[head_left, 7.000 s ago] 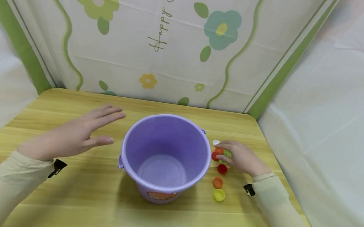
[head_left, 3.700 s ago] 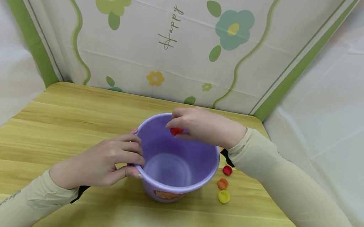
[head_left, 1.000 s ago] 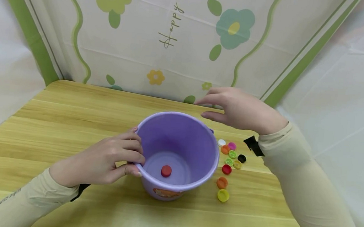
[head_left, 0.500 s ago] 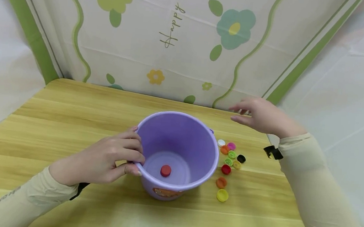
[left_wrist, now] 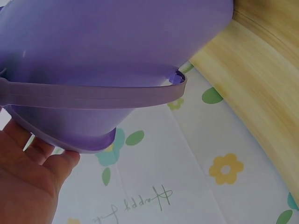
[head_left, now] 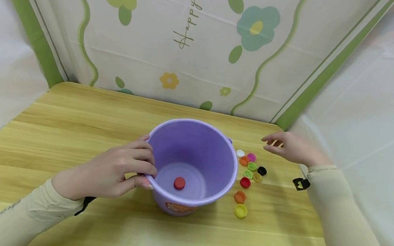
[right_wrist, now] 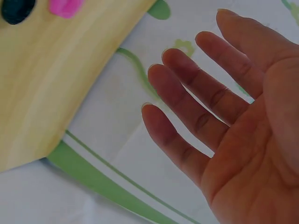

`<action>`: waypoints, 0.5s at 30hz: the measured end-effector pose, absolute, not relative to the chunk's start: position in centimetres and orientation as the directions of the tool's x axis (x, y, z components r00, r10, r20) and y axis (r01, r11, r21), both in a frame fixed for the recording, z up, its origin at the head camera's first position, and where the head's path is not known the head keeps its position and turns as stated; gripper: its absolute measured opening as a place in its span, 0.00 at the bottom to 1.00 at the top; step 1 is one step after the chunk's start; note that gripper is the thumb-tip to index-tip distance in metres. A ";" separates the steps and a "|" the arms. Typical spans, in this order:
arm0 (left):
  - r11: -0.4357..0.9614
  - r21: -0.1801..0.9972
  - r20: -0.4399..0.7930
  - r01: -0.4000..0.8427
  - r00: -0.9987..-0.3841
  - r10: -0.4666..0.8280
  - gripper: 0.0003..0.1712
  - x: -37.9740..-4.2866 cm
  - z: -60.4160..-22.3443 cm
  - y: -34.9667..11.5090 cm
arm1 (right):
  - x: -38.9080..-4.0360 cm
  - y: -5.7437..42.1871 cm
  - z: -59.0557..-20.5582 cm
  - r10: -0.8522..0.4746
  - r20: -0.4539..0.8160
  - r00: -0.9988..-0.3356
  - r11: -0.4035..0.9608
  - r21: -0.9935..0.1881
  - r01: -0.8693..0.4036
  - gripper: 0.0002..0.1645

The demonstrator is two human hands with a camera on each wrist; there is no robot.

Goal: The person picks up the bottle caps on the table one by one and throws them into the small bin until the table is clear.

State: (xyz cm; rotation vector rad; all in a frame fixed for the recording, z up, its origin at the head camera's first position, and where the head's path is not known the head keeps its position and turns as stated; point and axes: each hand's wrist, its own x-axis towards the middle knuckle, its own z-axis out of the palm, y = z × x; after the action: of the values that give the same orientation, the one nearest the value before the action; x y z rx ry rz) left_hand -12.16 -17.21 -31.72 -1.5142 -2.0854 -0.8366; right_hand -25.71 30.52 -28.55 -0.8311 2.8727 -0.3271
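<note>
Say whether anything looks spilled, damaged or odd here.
Nothing looks spilled or damaged: the bucket stands upright, a red cap inside, other caps beside it. Only the cloth looks odd: its lettering reads sideways.

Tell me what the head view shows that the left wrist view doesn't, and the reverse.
Only the head view shows the red cap inside the bucket, the loose coloured caps on the table, the right hand and the orange sticker.

Only the left wrist view shows the long strap of the handle across the bucket's outer side.

Both show the left hand at the rim of the purple bucket, the wooden table and the printed cloth.
</note>
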 end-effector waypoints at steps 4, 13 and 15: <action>0.211 0.198 0.667 0.957 -0.289 0.687 0.13 -12.2 -31.7 -17.1 | -25.9 31.1 -30.7 -0.548 -0.090 -0.832 0.818 -0.268 -0.509 0.20; 0.220 0.212 0.655 0.952 -0.306 0.691 0.13 -12.2 -31.8 -17.1 | -26.3 30.2 -34.5 -0.563 -0.118 -0.818 0.804 -0.307 -0.509 0.16; 0.221 0.217 0.653 0.951 -0.310 0.691 0.13 -12.1 -31.7 -17.1 | -26.4 29.8 -35.0 -0.572 -0.113 -0.813 0.797 -0.313 -0.517 0.16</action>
State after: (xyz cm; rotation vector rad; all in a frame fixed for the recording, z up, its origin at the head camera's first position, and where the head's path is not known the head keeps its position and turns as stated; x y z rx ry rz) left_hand -12.13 -17.09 -31.75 -1.5151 -2.0826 -0.8349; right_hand -26.39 29.81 -35.03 -0.8529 2.7838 -0.3994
